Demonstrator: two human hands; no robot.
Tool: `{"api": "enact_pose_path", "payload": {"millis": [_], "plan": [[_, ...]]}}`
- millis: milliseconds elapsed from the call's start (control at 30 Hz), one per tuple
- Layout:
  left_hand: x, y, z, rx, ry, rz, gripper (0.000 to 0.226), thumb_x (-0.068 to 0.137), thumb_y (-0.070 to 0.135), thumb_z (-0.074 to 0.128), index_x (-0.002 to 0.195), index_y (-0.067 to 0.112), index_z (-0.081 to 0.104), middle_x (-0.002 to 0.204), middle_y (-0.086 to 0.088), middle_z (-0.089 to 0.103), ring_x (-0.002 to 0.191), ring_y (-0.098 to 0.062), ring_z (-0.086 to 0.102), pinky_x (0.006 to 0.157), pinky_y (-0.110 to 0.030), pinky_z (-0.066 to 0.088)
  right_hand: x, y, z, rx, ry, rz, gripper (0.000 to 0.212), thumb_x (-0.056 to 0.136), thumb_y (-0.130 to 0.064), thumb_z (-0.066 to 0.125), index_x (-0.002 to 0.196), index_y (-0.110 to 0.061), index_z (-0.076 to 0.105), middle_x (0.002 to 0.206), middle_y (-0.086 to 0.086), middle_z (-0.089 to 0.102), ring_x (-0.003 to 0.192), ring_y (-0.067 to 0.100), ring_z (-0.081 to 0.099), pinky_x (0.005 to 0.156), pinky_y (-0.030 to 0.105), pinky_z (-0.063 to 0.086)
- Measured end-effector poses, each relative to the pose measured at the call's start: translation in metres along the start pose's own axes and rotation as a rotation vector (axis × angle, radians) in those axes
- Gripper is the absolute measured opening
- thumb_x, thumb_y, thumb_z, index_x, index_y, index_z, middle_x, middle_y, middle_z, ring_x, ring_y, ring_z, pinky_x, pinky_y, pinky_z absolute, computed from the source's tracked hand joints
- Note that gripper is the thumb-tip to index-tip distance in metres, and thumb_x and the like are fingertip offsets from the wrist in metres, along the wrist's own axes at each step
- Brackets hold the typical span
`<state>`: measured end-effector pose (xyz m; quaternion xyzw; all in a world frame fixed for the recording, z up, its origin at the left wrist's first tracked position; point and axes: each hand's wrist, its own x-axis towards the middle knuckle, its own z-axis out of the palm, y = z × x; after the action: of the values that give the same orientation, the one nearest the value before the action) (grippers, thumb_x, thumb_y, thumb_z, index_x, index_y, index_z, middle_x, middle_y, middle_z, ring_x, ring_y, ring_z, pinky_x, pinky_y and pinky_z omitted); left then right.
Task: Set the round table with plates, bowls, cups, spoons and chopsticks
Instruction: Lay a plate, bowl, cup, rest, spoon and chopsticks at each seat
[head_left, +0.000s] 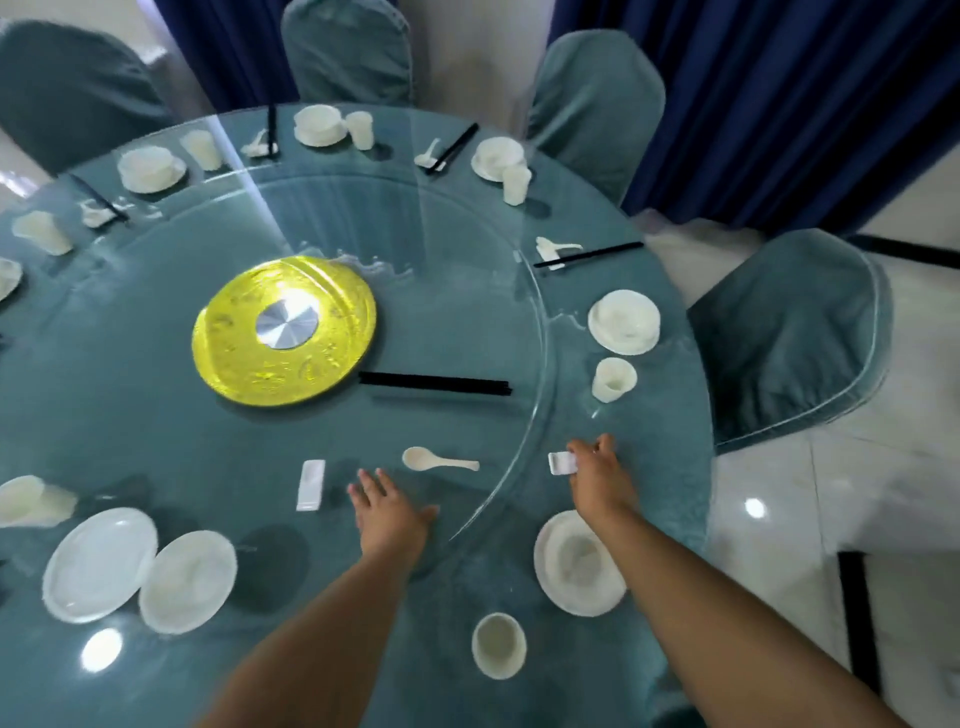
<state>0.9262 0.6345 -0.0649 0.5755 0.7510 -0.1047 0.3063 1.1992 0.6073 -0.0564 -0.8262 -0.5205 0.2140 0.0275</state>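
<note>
My right hand (597, 467) pinches a small white chopstick rest (560, 462) just above the table's outer ring, beyond a plate with a bowl (576, 564) and a cup (498, 644). My left hand (387, 506) lies flat with straight fingers on the glass turntable (156, 405). A white spoon (436, 460), a second white rest (310, 484) and a bundle of black chopsticks (434, 383) lie on the turntable ahead of it. Farther places around the rim hold a plate with bowl (623, 321), a cup (613, 379), a spoon and chopsticks (587, 254).
A yellow disc (283, 332) marks the turntable's centre. Two loose white plates (145, 569) sit at the near left with a cup (28, 501) beside them. Teal-covered chairs (795, 332) ring the table; dark blue curtains hang behind.
</note>
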Motion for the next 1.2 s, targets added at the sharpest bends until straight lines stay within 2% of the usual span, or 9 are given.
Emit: {"api": "enact_pose_path", "payload": {"millis": [133, 267, 367, 500, 633, 767, 933, 1067, 1200], "plan": [[0.014, 0.014, 0.007, -0.076, -0.029, -0.071, 0.112, 0.083, 0.055, 0.068, 0.156, 0.014, -0.007, 0.161, -0.010, -0.023, 0.149, -0.033, -0.018, 0.120, -0.053, 0.009, 0.022, 0.030, 0.003, -0.017, -0.028, 0.042, 0.042, 0.090, -0.009, 0.050, 0.126, -0.030, 0.053, 0.133, 0.006, 0.035, 0.106, 0.031, 0.057, 0.084, 0.039, 0.051], [0.024, 0.028, 0.013, -0.033, -0.072, -0.129, 0.111, 0.086, 0.054, 0.066, 0.156, 0.014, -0.010, 0.160, -0.010, -0.027, 0.148, -0.035, -0.020, 0.117, -0.059, 0.013, 0.043, 0.046, 0.012, -0.026, -0.082, 0.037, 0.044, 0.091, -0.009, 0.048, 0.130, -0.030, 0.050, 0.140, 0.006, 0.031, 0.115, 0.030, 0.054, 0.088, 0.039, 0.049], [0.031, 0.040, 0.016, -0.025, -0.097, -0.157, 0.110, 0.088, 0.052, 0.064, 0.155, 0.012, -0.013, 0.158, -0.011, -0.030, 0.147, -0.037, -0.022, 0.115, -0.062, 0.015, 0.057, 0.046, 0.016, 0.003, -0.087, 0.032, 0.046, 0.088, -0.006, 0.053, 0.129, -0.027, 0.052, 0.138, 0.006, 0.031, 0.114, 0.031, 0.053, 0.089, 0.038, 0.049], [0.033, 0.052, 0.018, -0.051, -0.096, -0.171, 0.109, 0.089, 0.050, 0.064, 0.155, 0.012, -0.013, 0.158, -0.011, -0.031, 0.147, -0.038, -0.023, 0.116, -0.063, 0.013, 0.063, 0.042, 0.020, 0.078, -0.064, 0.030, 0.058, 0.081, -0.007, 0.062, 0.135, -0.025, 0.046, 0.141, 0.004, 0.031, 0.122, 0.030, 0.047, 0.090, 0.037, 0.051], [0.035, 0.065, 0.019, -0.082, -0.095, -0.179, 0.109, 0.088, 0.050, 0.064, 0.155, 0.013, -0.014, 0.158, -0.011, -0.031, 0.147, -0.037, -0.023, 0.116, -0.063, 0.011, 0.059, 0.043, 0.023, 0.176, 0.030, 0.075, 0.052, 0.088, -0.025, 0.059, 0.135, -0.015, 0.043, 0.138, 0.007, 0.036, 0.123, 0.031, 0.043, 0.094, 0.040, 0.048], [0.037, 0.068, 0.020, -0.087, -0.108, -0.191, 0.109, 0.088, 0.051, 0.063, 0.155, 0.014, -0.015, 0.158, -0.011, -0.033, 0.146, -0.037, -0.025, 0.116, -0.063, 0.010, 0.058, 0.048, 0.024, 0.121, -0.049, 0.007, 0.072, 0.085, -0.044, 0.066, 0.143, -0.016, 0.033, 0.142, 0.002, 0.032, 0.127, 0.026, 0.036, 0.095, 0.044, 0.048], [0.038, 0.061, 0.022, -0.076, -0.109, -0.185, 0.110, 0.088, 0.051, 0.064, 0.154, 0.015, -0.017, 0.157, -0.010, -0.034, 0.146, -0.037, -0.026, 0.116, -0.064, 0.010, 0.063, 0.045, 0.025, 0.061, -0.058, -0.094, 0.069, 0.090, -0.034, 0.064, 0.148, -0.020, 0.030, 0.146, 0.002, 0.032, 0.129, 0.026, 0.037, 0.103, 0.040, 0.043], [0.035, 0.051, 0.022, -0.050, -0.112, -0.176, 0.110, 0.088, 0.052, 0.064, 0.154, 0.015, -0.016, 0.157, -0.010, -0.034, 0.146, -0.036, -0.025, 0.116, -0.063, 0.012, 0.066, 0.040, 0.025, 0.049, -0.078, -0.082, 0.067, 0.091, -0.030, 0.063, 0.149, -0.021, 0.030, 0.151, 0.002, 0.028, 0.131, 0.027, 0.036, 0.105, 0.040, 0.041], [0.032, 0.035, 0.019, -0.043, -0.126, -0.141, 0.110, 0.089, 0.052, 0.063, 0.154, 0.014, -0.017, 0.156, -0.010, -0.035, 0.146, -0.037, -0.026, 0.116, -0.062, 0.011, 0.062, 0.033, 0.024, -0.001, -0.057, -0.024, 0.070, 0.088, -0.039, 0.066, 0.148, -0.027, 0.031, 0.154, 0.005, 0.022, 0.133, 0.029, 0.035, 0.106, 0.042, 0.039]]}}
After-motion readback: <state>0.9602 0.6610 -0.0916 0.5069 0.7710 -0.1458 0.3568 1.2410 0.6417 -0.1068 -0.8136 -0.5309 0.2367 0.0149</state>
